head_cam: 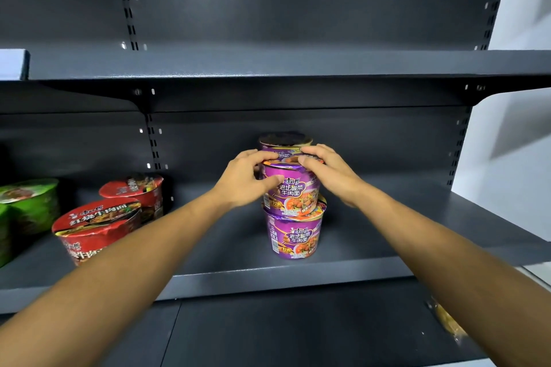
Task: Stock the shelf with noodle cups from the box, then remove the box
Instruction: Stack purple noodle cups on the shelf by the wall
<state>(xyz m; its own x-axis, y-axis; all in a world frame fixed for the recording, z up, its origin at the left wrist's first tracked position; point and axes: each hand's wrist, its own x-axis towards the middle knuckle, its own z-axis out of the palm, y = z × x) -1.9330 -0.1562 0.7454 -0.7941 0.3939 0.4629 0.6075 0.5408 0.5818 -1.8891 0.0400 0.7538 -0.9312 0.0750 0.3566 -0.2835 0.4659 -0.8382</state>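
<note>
Two purple noodle cups stand stacked in the middle of the dark shelf [372, 250]. The upper purple cup [290, 188] sits on the lower purple cup [293, 235]. My left hand [246, 177] grips the upper cup's left side and rim, thumb across its front. My right hand [329, 171] grips its right side and rim. Behind the stack another purple cup [283, 140] shows its top. The box is out of view.
Two red noodle cups [95, 229] stand at the left of the same shelf, with green cups [26, 202] at the far left edge. The upper shelf [268, 64] runs above the cups. A lower shelf [298, 334] lies below, with a yellowish packet [447, 319] at its right.
</note>
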